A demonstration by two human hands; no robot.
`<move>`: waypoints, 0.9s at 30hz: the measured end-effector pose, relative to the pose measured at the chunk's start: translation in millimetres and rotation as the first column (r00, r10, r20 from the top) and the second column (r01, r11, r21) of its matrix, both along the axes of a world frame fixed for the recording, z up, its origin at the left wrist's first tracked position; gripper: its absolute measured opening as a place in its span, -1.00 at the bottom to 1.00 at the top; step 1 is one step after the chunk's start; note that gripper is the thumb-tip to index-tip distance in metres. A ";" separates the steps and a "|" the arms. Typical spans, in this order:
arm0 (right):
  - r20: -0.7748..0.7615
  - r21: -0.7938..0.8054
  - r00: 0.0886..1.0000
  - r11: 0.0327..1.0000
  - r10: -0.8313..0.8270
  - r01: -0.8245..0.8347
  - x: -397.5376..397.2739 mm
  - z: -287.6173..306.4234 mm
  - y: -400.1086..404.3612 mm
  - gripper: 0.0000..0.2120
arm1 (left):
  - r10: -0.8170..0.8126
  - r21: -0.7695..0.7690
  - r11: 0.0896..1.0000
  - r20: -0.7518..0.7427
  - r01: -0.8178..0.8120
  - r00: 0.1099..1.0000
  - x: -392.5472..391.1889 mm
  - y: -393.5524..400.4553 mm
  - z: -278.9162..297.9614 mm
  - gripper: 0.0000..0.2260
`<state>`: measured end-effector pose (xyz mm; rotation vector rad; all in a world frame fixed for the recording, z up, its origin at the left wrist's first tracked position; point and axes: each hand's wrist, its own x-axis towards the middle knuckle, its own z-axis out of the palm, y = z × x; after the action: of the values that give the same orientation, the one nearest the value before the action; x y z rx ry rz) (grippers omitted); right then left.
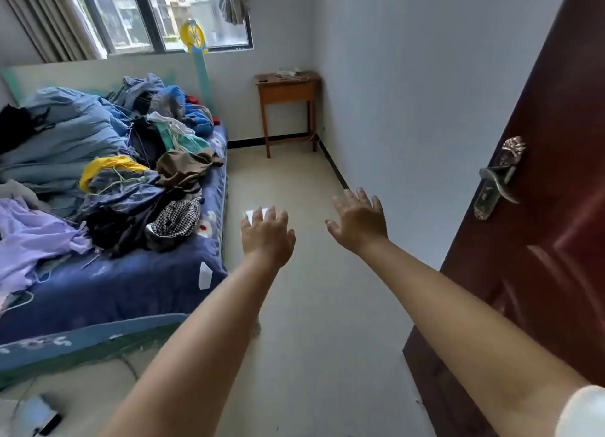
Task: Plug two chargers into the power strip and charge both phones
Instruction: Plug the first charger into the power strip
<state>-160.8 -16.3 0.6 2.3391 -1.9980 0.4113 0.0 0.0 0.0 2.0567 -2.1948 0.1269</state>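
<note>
A small wooden table [288, 91] stands in the far corner of the room. On its top lie a dark phone [263, 80], white chargers with a cord [292, 75] and other small items too far off to tell apart. My left hand [266, 235] and my right hand [358, 222] are stretched out in front of me over the floor, palms down, fingers spread, holding nothing. Both are far short of the table.
A bed [131, 282] heaped with clothes and bedding fills the left side. A dark red door [540, 240] with a metal handle [497, 181] stands open on the right. Pale tiled floor [294, 181] runs between bed and wall to the table. A dark device [49, 423] lies at the bottom left.
</note>
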 end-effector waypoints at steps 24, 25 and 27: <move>0.003 0.242 0.999 0.969 -0.046 0.044 81.4 -38.3 -558.9 -0.50 | 0.019 0.151 0.988 0.041 -0.025 0.999 101.6 -566.0 -30.8 -0.63; 0.005 0.250 0.998 0.966 -0.063 0.060 82.0 -40.5 -579.1 -0.50 | 0.018 0.163 0.986 0.036 -0.023 0.999 103.7 -588.4 -32.4 -0.63; 0.002 0.272 0.996 0.959 -0.089 0.085 81.1 -45.1 -618.0 -0.50 | -0.005 0.188 0.982 0.037 -0.002 0.999 103.9 -632.0 -37.9 -0.64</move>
<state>-79.7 -634.3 -44.6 2.3869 -2.2855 0.1575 103.9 -632.0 -37.9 2.1649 -2.3113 -0.0442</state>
